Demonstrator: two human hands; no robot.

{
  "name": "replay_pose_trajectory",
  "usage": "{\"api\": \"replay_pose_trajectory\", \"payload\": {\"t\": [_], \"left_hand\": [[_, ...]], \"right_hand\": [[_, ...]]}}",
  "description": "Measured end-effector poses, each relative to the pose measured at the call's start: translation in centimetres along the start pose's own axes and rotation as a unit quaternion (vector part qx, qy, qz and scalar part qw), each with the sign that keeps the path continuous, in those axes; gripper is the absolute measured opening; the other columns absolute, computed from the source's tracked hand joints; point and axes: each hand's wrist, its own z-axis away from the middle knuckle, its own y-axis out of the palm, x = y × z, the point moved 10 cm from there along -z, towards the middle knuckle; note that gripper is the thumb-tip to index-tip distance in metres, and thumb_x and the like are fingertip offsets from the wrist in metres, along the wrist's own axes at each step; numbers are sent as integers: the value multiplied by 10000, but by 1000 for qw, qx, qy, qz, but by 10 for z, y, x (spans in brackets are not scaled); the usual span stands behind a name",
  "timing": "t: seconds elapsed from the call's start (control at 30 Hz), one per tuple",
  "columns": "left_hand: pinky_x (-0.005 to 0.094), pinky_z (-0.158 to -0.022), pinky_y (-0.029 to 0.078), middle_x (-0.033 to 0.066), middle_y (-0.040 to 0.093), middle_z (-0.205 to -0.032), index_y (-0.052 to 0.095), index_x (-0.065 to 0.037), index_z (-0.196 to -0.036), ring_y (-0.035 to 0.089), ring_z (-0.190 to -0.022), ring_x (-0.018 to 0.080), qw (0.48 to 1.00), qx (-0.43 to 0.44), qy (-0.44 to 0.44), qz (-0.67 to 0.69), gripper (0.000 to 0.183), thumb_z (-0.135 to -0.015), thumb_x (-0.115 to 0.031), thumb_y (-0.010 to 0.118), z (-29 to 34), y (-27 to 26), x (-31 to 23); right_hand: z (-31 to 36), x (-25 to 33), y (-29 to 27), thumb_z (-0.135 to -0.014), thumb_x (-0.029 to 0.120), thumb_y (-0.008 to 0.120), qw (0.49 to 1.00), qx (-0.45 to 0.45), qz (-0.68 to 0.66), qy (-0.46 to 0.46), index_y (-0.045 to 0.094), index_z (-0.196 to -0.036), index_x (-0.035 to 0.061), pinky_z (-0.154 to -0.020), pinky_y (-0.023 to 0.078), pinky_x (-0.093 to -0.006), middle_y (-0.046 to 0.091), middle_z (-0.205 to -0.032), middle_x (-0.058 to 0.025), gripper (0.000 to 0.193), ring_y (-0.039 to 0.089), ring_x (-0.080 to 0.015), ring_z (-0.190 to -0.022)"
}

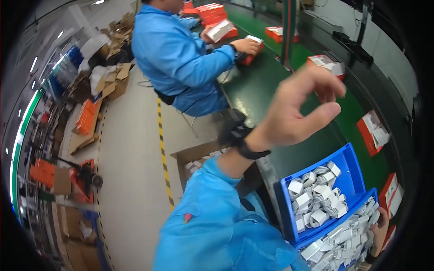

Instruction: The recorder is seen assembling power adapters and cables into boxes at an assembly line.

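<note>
My left hand (296,108), with a dark band on its wrist, is raised over the green work table (244,97). Its fingers curve toward the thumb with a gap between them, and nothing is in it. Below it stands a blue bin (354,169) with coiled white cables (318,194) inside. A second blue bin (371,193), nearer me, is heaped with white power adapters (341,241). At the right edge of that heap is my right hand (380,231), beside an orange-red box (391,194) with white contents. Its fingers are partly hidden and dim.
Open orange-red boxes (373,133) stand in a line on the green belt (346,122). A co-worker in a blue coat (174,49) sits farther along, handling boxes. A cardboard carton (183,158) stands on the floor left of the table. A red pallet jack (86,178) is farther left.
</note>
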Motion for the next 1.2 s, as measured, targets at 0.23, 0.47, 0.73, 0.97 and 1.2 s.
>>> {"api": "replay_pose_trajectory", "payload": {"t": [0.23,0.47,0.73,0.97,1.2], "left_hand": [[404,-833,490,247,534,-1219,422,-4,-1335,582,-939,306,927,29,366,-84,547,-940,-365,534,-11,-39,-193],[399,-841,487,243,540,-1208,445,-10,-1315,582,-941,299,913,-27,393,-103,510,-938,-342,536,7,-52,-205],[392,-849,485,237,546,-1197,470,-16,-1292,583,-942,292,930,-30,357,-83,469,-936,-316,537,-9,-22,-160],[387,-856,483,233,552,-1187,492,-22,-1271,583,-943,286,953,-31,294,-71,434,-935,-293,539,-26,26,-80],[381,-863,481,228,557,-1177,515,-27,-1251,584,-945,279,964,-34,264,-15,400,-933,-270,540,-42,61,-19]], "right_hand": [[-1,49,21,-681,338,801,1000,8,18,-6,381,-1392,-35,-1050,361,-331,474,-1334,-130,906,469,-215,-1253],[4,36,-2,-709,308,845,993,22,-40,-107,314,-1437,-33,-1083,376,-408,406,-1440,-172,963,448,-277,-1320],[41,122,41,-771,-5,694,992,-72,-54,-89,422,-1403,30,-1074,364,-405,499,-1360,-146,689,451,-271,-1296],[17,102,11,-712,156,803,988,-144,-59,-7,368,-1410,-51,-1030,413,-365,479,-1372,-141,849,491,-208,-1243],[-18,127,-14,-741,55,730,987,-156,22,26,419,-1392,-40,-1001,441,-352,523,-1243,-122,727,528,-194,-1159]]}}
